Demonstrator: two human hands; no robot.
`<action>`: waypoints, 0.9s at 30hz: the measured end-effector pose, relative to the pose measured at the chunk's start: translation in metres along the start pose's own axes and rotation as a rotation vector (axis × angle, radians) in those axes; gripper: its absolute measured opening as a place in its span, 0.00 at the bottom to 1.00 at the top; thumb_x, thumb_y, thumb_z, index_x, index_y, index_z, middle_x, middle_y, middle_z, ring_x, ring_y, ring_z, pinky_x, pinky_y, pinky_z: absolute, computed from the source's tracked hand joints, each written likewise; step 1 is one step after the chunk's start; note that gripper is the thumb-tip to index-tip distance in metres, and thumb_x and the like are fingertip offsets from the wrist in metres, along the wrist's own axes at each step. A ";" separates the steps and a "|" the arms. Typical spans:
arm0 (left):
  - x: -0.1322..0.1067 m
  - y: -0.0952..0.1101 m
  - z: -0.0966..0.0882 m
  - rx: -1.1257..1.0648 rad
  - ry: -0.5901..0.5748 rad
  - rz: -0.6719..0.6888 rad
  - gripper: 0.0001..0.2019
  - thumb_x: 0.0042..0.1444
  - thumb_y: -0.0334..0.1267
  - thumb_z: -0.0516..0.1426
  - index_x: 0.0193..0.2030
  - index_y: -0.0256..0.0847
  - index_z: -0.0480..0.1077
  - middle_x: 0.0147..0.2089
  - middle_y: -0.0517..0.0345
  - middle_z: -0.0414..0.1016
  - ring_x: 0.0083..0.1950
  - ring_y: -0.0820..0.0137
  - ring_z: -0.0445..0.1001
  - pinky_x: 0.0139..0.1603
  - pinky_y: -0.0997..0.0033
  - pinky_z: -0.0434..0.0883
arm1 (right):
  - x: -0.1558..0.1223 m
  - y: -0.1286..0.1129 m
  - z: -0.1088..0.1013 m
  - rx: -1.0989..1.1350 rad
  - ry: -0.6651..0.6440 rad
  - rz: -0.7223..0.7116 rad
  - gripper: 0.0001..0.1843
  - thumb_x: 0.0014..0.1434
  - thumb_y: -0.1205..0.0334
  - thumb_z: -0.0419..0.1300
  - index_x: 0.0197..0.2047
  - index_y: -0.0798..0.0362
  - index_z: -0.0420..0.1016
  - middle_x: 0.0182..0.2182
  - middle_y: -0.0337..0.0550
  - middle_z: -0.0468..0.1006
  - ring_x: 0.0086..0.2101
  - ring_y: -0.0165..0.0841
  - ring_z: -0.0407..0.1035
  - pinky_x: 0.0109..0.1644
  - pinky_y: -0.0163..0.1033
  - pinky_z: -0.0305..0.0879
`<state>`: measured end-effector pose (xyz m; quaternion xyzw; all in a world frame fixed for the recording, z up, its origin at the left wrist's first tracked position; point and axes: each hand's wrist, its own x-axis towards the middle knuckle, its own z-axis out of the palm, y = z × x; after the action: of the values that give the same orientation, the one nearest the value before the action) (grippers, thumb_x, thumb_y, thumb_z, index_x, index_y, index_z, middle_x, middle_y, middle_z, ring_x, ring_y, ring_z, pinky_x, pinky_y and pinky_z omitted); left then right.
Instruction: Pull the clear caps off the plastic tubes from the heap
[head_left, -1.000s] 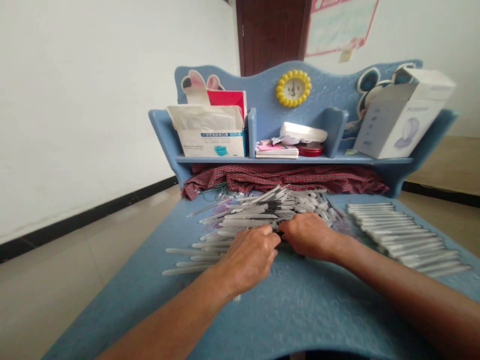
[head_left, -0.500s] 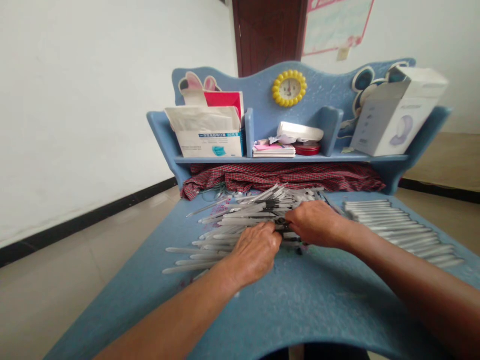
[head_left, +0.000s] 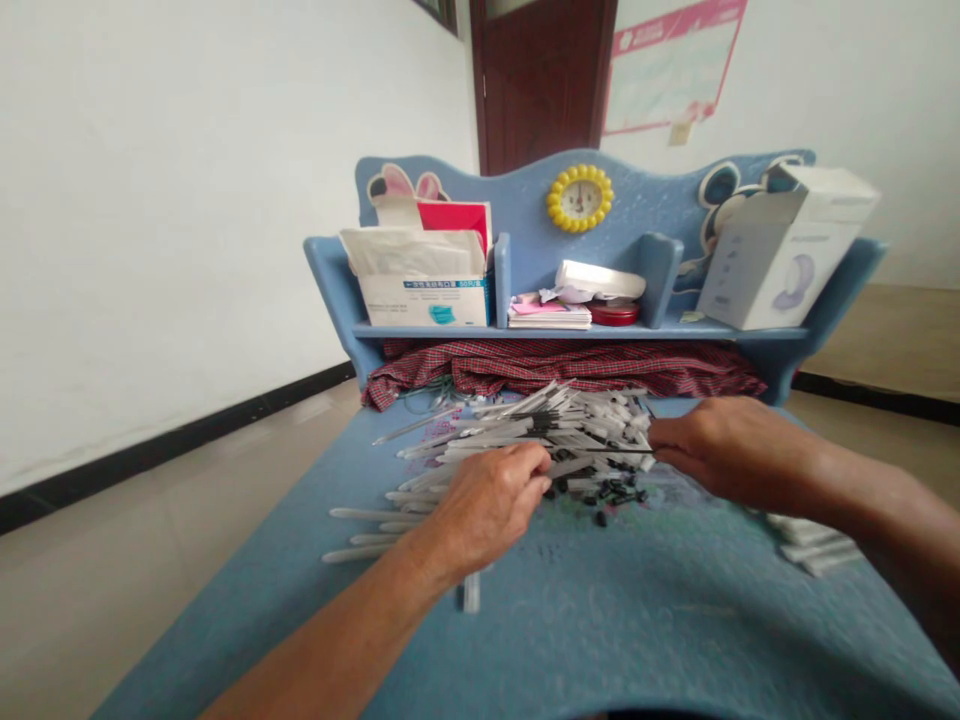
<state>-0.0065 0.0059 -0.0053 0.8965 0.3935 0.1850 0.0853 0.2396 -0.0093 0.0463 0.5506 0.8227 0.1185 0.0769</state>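
Observation:
A heap of thin white plastic tubes [head_left: 525, 435] lies on the blue desk [head_left: 600, 610], with small black caps [head_left: 611, 492] scattered at its near edge. My left hand [head_left: 487, 505] is curled, knuckles up, with its fingertips pinched at the heap's near side; what it grips is hidden. My right hand [head_left: 720, 450] is pinched on a thin dark refill [head_left: 607, 450] that stretches left toward the heap. A row of finished white pens [head_left: 814, 545] shows partly behind my right forearm.
The desk's back shelf [head_left: 570, 328] holds a mask box [head_left: 427, 285], a pile of papers [head_left: 551, 312], a red tin [head_left: 615, 312] and a white carton [head_left: 784, 250]. Red checked cloth [head_left: 570, 362] lies under the shelf. A yellow clock [head_left: 579, 198] sits above. Tiled floor lies left.
My right hand has pulled away to the right, drawing a thin dark refill out of the heap. My left hand stayed at the heap. The black caps now show.

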 end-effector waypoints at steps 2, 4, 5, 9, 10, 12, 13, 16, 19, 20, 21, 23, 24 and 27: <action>0.000 -0.001 -0.002 0.003 0.004 0.000 0.04 0.58 0.33 0.49 0.37 0.40 0.65 0.35 0.58 0.72 0.37 0.70 0.71 0.39 0.71 0.64 | -0.006 0.004 0.000 -0.020 -0.007 0.018 0.12 0.59 0.64 0.49 0.31 0.52 0.73 0.23 0.43 0.76 0.22 0.30 0.67 0.26 0.35 0.48; 0.000 -0.001 -0.003 0.016 0.003 -0.001 0.04 0.58 0.33 0.50 0.36 0.40 0.65 0.35 0.58 0.72 0.36 0.70 0.71 0.38 0.71 0.64 | -0.011 0.006 -0.002 -0.038 -0.018 0.028 0.12 0.59 0.67 0.49 0.31 0.52 0.72 0.23 0.43 0.76 0.23 0.31 0.68 0.26 0.36 0.46; 0.000 0.000 -0.003 0.021 0.007 -0.001 0.04 0.58 0.33 0.50 0.36 0.40 0.65 0.35 0.58 0.72 0.36 0.70 0.71 0.38 0.71 0.64 | -0.012 0.006 -0.003 -0.042 -0.023 0.028 0.12 0.58 0.68 0.49 0.32 0.52 0.72 0.24 0.44 0.77 0.24 0.32 0.69 0.26 0.36 0.46; 0.000 0.000 -0.003 0.028 0.022 -0.003 0.04 0.58 0.33 0.50 0.36 0.40 0.65 0.34 0.58 0.71 0.36 0.70 0.71 0.38 0.71 0.64 | -0.015 0.004 -0.008 -0.069 -0.044 0.020 0.13 0.58 0.70 0.48 0.32 0.52 0.72 0.26 0.46 0.78 0.26 0.36 0.72 0.26 0.37 0.45; -0.001 0.001 -0.003 0.029 0.023 -0.003 0.04 0.58 0.33 0.50 0.36 0.40 0.65 0.34 0.59 0.71 0.36 0.70 0.71 0.38 0.71 0.64 | -0.015 0.004 -0.009 -0.080 -0.045 0.019 0.12 0.58 0.71 0.48 0.32 0.52 0.72 0.26 0.46 0.78 0.27 0.36 0.72 0.25 0.37 0.45; -0.001 0.000 -0.003 0.033 0.028 -0.003 0.04 0.58 0.33 0.50 0.36 0.40 0.65 0.34 0.59 0.71 0.36 0.70 0.71 0.38 0.71 0.64 | -0.015 0.004 -0.009 -0.096 -0.034 0.023 0.12 0.58 0.71 0.48 0.32 0.52 0.72 0.25 0.46 0.78 0.27 0.37 0.72 0.25 0.37 0.45; -0.001 0.000 -0.003 0.037 0.030 -0.003 0.04 0.58 0.33 0.50 0.36 0.40 0.65 0.34 0.59 0.71 0.36 0.70 0.71 0.38 0.71 0.64 | -0.016 0.005 -0.008 -0.100 -0.024 0.025 0.12 0.58 0.71 0.49 0.33 0.52 0.73 0.25 0.47 0.78 0.26 0.38 0.72 0.25 0.37 0.45; -0.002 -0.003 -0.002 0.056 0.035 -0.003 0.04 0.58 0.33 0.49 0.36 0.40 0.65 0.34 0.58 0.71 0.36 0.69 0.71 0.38 0.71 0.64 | -0.016 0.007 -0.006 -0.096 -0.006 0.033 0.11 0.57 0.71 0.50 0.32 0.52 0.73 0.25 0.47 0.78 0.26 0.38 0.72 0.24 0.37 0.45; -0.002 -0.004 -0.001 0.066 0.036 0.001 0.04 0.58 0.33 0.49 0.36 0.40 0.65 0.35 0.58 0.72 0.37 0.69 0.71 0.38 0.70 0.64 | -0.016 0.007 -0.005 -0.084 0.001 0.038 0.10 0.56 0.72 0.51 0.32 0.52 0.73 0.24 0.46 0.78 0.25 0.37 0.72 0.24 0.37 0.46; -0.002 -0.005 -0.001 0.069 0.036 0.005 0.04 0.58 0.33 0.49 0.37 0.40 0.65 0.35 0.58 0.72 0.37 0.69 0.71 0.39 0.70 0.64 | -0.016 0.007 -0.005 -0.081 0.005 0.045 0.10 0.56 0.72 0.52 0.31 0.52 0.73 0.24 0.46 0.78 0.25 0.36 0.71 0.24 0.36 0.46; -0.002 -0.005 -0.001 0.072 0.033 0.009 0.05 0.58 0.33 0.49 0.37 0.40 0.65 0.35 0.58 0.72 0.37 0.69 0.71 0.39 0.70 0.64 | -0.016 0.007 -0.006 -0.078 0.009 0.051 0.10 0.55 0.72 0.52 0.31 0.52 0.73 0.24 0.45 0.78 0.24 0.35 0.71 0.24 0.36 0.47; -0.001 -0.004 -0.002 0.081 0.026 0.013 0.05 0.58 0.33 0.49 0.37 0.40 0.65 0.35 0.58 0.72 0.37 0.69 0.71 0.39 0.70 0.64 | -0.016 0.005 -0.007 -0.074 0.006 0.057 0.11 0.55 0.73 0.52 0.31 0.52 0.74 0.24 0.44 0.78 0.23 0.33 0.70 0.24 0.36 0.47; -0.001 -0.004 -0.002 0.085 0.024 0.013 0.05 0.58 0.33 0.49 0.37 0.40 0.65 0.35 0.58 0.72 0.37 0.69 0.71 0.39 0.70 0.64 | -0.015 0.004 -0.008 -0.074 0.000 0.055 0.11 0.55 0.74 0.52 0.31 0.52 0.74 0.24 0.44 0.78 0.23 0.33 0.70 0.24 0.36 0.48; -0.001 -0.002 -0.002 0.091 0.020 0.014 0.05 0.58 0.33 0.49 0.36 0.40 0.65 0.35 0.57 0.72 0.36 0.69 0.71 0.38 0.70 0.64 | -0.014 0.001 -0.009 -0.094 -0.014 0.034 0.12 0.54 0.74 0.53 0.32 0.51 0.75 0.25 0.43 0.78 0.24 0.33 0.71 0.25 0.36 0.47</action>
<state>-0.0090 0.0067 -0.0047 0.9003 0.3960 0.1765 0.0394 0.2437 -0.0231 0.0551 0.5610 0.8063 0.1547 0.1064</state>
